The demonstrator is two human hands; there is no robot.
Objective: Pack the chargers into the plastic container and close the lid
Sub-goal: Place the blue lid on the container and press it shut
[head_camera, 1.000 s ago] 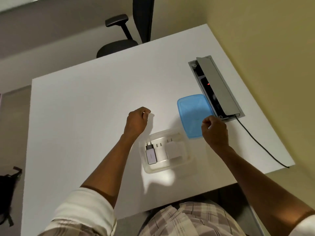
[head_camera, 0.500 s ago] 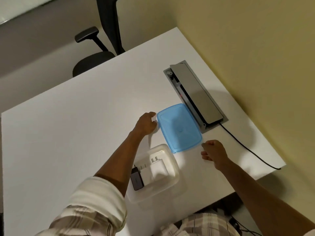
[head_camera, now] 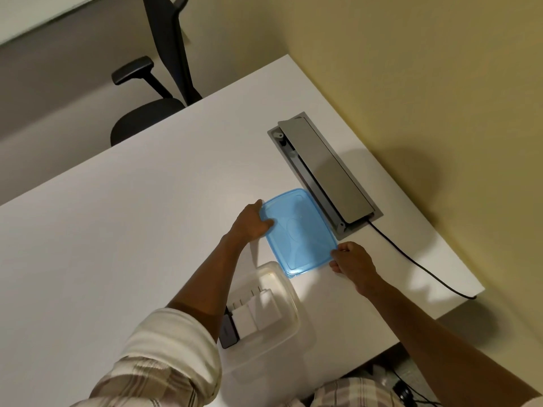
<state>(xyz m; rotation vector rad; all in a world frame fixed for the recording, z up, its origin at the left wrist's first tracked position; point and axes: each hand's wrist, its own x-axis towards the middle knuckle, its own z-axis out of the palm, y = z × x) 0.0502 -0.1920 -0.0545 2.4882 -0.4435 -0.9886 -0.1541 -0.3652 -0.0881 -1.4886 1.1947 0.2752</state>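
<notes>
A clear plastic container [head_camera: 289, 304] stands open near the table's front edge. Inside it lie white chargers [head_camera: 258, 311] with their prongs pointing away from me, and a dark charger [head_camera: 227, 333] partly hidden behind my left forearm. The blue lid [head_camera: 299, 233] lies just beyond the container. My left hand [head_camera: 251, 223] grips the lid's far left edge, thumb on top. My right hand [head_camera: 351, 259] pinches the lid's near right corner.
An open grey cable hatch [head_camera: 323, 171] is set in the white table [head_camera: 132, 230] right beside the lid, with a black cable [head_camera: 411, 259] running off the right edge. A black office chair [head_camera: 152, 113] stands beyond the table. A yellow wall is on the right.
Both hands have moved from above the container to the blue lid and taken hold of it at opposite sides. The camera has swung, so the container now appears lower.
</notes>
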